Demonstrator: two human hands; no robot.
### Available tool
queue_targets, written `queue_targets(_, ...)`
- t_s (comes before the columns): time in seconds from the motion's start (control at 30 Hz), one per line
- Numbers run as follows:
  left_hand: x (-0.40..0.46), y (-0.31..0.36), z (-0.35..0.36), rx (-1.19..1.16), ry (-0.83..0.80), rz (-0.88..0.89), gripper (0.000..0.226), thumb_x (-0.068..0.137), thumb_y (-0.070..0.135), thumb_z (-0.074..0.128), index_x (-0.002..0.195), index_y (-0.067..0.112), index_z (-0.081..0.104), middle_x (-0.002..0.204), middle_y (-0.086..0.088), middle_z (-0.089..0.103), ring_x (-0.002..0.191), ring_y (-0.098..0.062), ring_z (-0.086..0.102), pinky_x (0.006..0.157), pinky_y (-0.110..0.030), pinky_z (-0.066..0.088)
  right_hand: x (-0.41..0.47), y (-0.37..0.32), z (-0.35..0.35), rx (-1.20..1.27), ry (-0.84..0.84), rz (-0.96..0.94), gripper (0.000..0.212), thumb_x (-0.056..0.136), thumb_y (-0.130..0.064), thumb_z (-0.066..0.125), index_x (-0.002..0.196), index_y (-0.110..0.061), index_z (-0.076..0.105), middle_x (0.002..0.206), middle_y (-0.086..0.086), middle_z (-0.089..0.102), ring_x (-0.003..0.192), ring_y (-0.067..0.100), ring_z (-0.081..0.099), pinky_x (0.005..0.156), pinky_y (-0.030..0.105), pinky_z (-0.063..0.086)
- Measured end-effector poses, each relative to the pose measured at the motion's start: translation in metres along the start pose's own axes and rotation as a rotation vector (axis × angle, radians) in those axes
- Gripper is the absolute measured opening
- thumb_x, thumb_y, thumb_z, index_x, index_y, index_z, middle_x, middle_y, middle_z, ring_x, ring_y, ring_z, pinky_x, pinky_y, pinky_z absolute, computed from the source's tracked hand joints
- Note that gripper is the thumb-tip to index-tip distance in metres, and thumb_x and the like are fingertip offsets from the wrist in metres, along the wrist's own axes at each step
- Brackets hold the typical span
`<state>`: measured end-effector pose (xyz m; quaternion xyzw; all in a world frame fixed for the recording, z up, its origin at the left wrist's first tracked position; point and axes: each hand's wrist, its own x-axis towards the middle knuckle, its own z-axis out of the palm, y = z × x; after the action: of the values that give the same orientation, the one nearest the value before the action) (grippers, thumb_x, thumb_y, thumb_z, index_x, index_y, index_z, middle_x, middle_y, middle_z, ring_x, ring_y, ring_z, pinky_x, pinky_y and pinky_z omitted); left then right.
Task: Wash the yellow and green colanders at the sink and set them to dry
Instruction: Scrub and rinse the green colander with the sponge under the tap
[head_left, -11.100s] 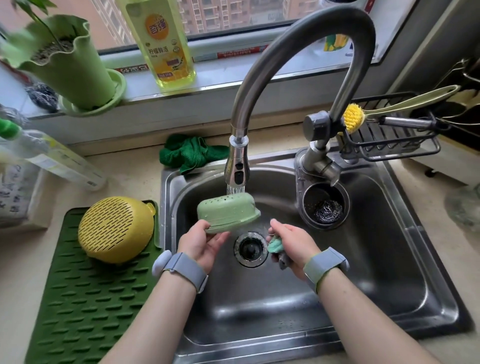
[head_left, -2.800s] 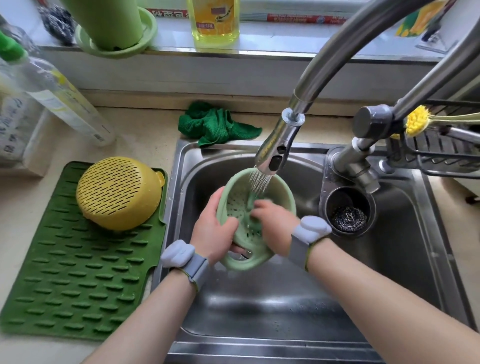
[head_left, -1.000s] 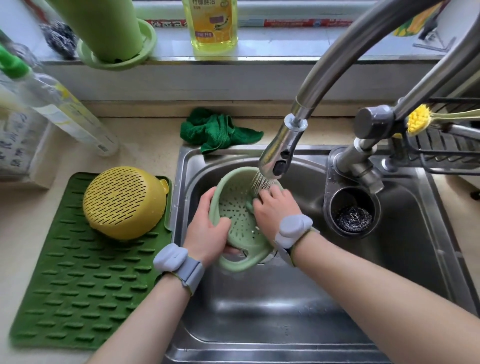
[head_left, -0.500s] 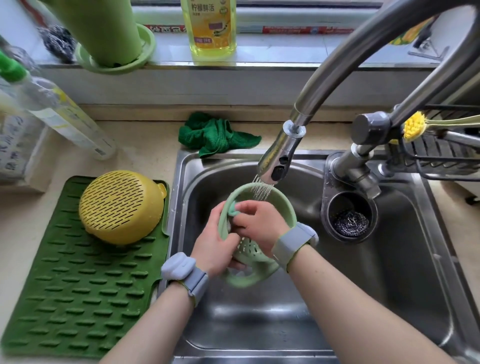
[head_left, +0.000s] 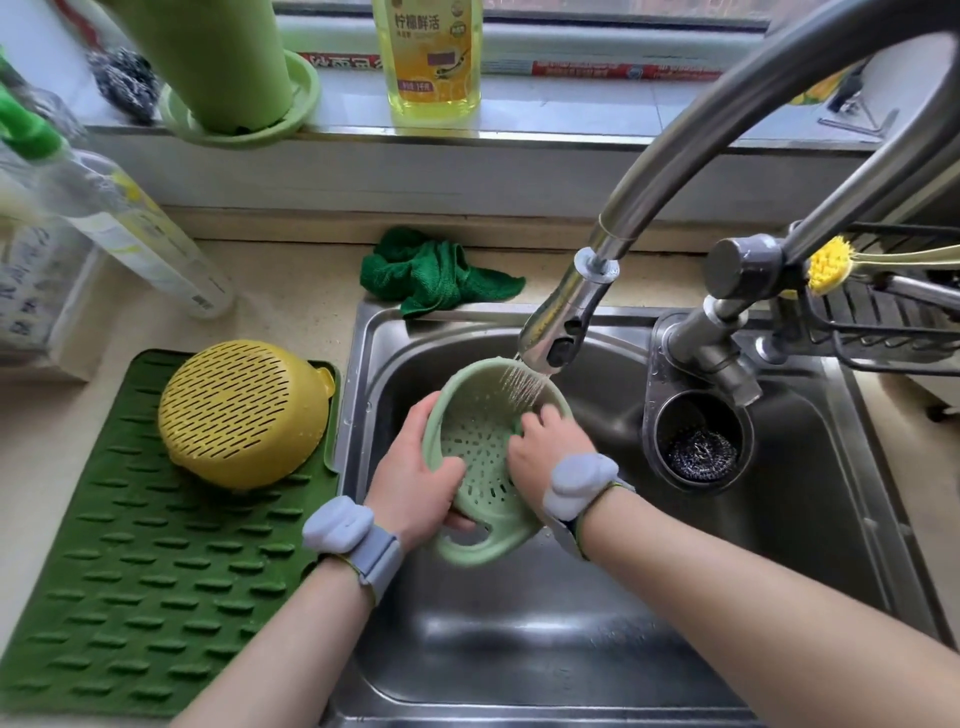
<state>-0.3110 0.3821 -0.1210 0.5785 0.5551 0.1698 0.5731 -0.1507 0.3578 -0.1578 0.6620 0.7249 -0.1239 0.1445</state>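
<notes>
The pale green colander (head_left: 483, 457) is tilted over the sink (head_left: 779, 571), its open side facing up and toward me. Water from the faucet sprayer (head_left: 566, 322) falls onto its far inner wall. My left hand (head_left: 415, 483) grips its left rim, thumb inside the bowl. My right hand (head_left: 550, 447) lies inside the bowl with its fingers against the far right inner wall; nothing shows in it. The yellow colander (head_left: 239, 410) sits upside down on the green drying mat (head_left: 156, 597), left of the sink.
A green cloth (head_left: 436, 273) lies behind the sink's rim. A steel scourer sits in a cup (head_left: 701, 452) at the sink's right. A yellow brush (head_left: 831, 267) rests on a wire rack (head_left: 883, 322). A dish soap bottle (head_left: 434, 57) and green pot (head_left: 228, 67) stand on the sill.
My right hand has moved from the colander's near left rim across to its far right inner wall. My left hand keeps its grip, and the water keeps running.
</notes>
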Motion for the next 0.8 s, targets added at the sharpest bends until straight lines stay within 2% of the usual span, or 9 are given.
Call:
queue_targets(0.07, -0.001, -0.004, 0.002, 0.025, 0.032, 0.031, 0.071, 0.083, -0.004, 0.051, 0.138, 0.039, 0.040, 0.110, 0.011, 0.063, 0.077, 0.006, 0.067, 0.056, -0.014, 0.054, -0.004, -0.014, -0.002, 0.306, -0.121, -0.067, 0.020, 0.089, -0.023, 0.044, 0.089, -0.016, 0.063, 0.094, 0.007, 0.057, 0.094, 0.030, 0.056, 0.077, 0.037, 0.047)
queue_targets(0.2, -0.005, -0.010, 0.008, -0.065, -0.037, -0.018, 0.070, 0.084, -0.005, 0.049, 0.134, 0.043, 0.042, 0.114, 0.003, 0.063, 0.076, -0.010, 0.073, 0.052, -0.028, 0.059, 0.006, -0.009, -0.004, 0.254, 0.277, 0.033, 0.020, 0.087, -0.017, 0.038, 0.088, -0.011, 0.057, 0.088, 0.010, 0.058, 0.073, 0.033, 0.055, 0.059, 0.039, 0.050)
queue_targets(0.27, -0.005, -0.011, 0.007, -0.048, -0.015, -0.007, 0.068, 0.080, 0.002, 0.052, 0.132, 0.045, 0.043, 0.115, 0.006, 0.064, 0.084, -0.009, 0.071, 0.060, -0.025, 0.060, 0.007, -0.007, -0.003, 0.318, 0.146, 0.105, 0.012, 0.088, -0.022, 0.052, 0.097, -0.014, 0.052, 0.097, 0.009, 0.056, 0.083, 0.034, 0.058, 0.064, 0.036, 0.043)
queue_targets(0.33, -0.005, -0.012, 0.003, 0.026, 0.000, -0.006, 0.070, 0.071, 0.015, 0.052, 0.132, 0.049, 0.040, 0.114, 0.014, 0.066, 0.094, -0.007, 0.068, 0.076, -0.018, 0.056, 0.005, -0.016, -0.004, 0.422, -0.026, -0.074, 0.019, 0.083, -0.022, 0.057, 0.100, -0.017, 0.051, 0.099, 0.007, 0.052, 0.084, 0.034, 0.059, 0.065, 0.036, 0.043)
queue_targets(0.4, -0.004, -0.011, 0.001, 0.088, -0.017, -0.012, 0.075, 0.068, 0.021, 0.049, 0.135, 0.050, 0.037, 0.111, 0.017, 0.065, 0.094, -0.010, 0.066, 0.075, -0.011, 0.051, 0.004, -0.020, -0.003, 0.350, 0.127, -0.242, 0.015, 0.080, -0.014, 0.052, 0.094, -0.013, 0.054, 0.092, 0.009, 0.052, 0.070, 0.034, 0.057, 0.057, 0.039, 0.048)
queue_targets(0.5, -0.005, -0.007, 0.002, 0.043, -0.030, 0.001, 0.072, 0.071, 0.019, 0.051, 0.136, 0.049, 0.040, 0.113, 0.011, 0.064, 0.089, -0.013, 0.069, 0.067, -0.028, 0.061, 0.020, 0.001, -0.010, 0.065, 0.480, -0.114, 0.024, 0.077, -0.011, 0.036, 0.074, -0.012, 0.060, 0.075, 0.009, 0.058, 0.060, 0.029, 0.054, 0.048, 0.033, 0.042)
queue_targets(0.6, -0.003, -0.003, 0.004, -0.001, 0.017, 0.029, 0.065, 0.080, 0.007, 0.054, 0.132, 0.045, 0.044, 0.106, 0.014, 0.064, 0.080, -0.003, 0.069, 0.060, -0.025, 0.060, 0.008, -0.001, -0.013, -0.054, 0.298, 0.007, 0.012, 0.077, -0.013, 0.054, 0.075, -0.014, 0.066, 0.079, 0.005, 0.061, 0.075, 0.029, 0.057, 0.056, 0.031, 0.040)
queue_targets(0.7, -0.008, -0.005, 0.012, 0.077, 0.053, 0.043, 0.069, 0.077, 0.008, 0.056, 0.135, 0.042, 0.041, 0.110, 0.017, 0.064, 0.091, 0.000, 0.064, 0.083, -0.016, 0.053, -0.004, -0.011, 0.001, 0.468, -0.185, 0.080, 0.017, 0.075, -0.019, 0.057, 0.090, -0.028, 0.061, 0.096, -0.002, 0.064, 0.093, 0.024, 0.061, 0.076, 0.032, 0.049)
queue_targets(0.8, -0.016, -0.007, 0.019, 0.050, 0.012, 0.023, 0.073, 0.083, -0.006, 0.052, 0.135, 0.043, 0.037, 0.118, 0.009, 0.063, 0.090, 0.000, 0.067, 0.074, -0.008, 0.051, 0.001, -0.025, -0.006, 1.154, 0.143, 0.331, 0.018, 0.071, -0.011, 0.062, 0.069, -0.025, 0.051, 0.072, -0.004, 0.061, 0.069, 0.018, 0.057, 0.069, 0.032, 0.049)
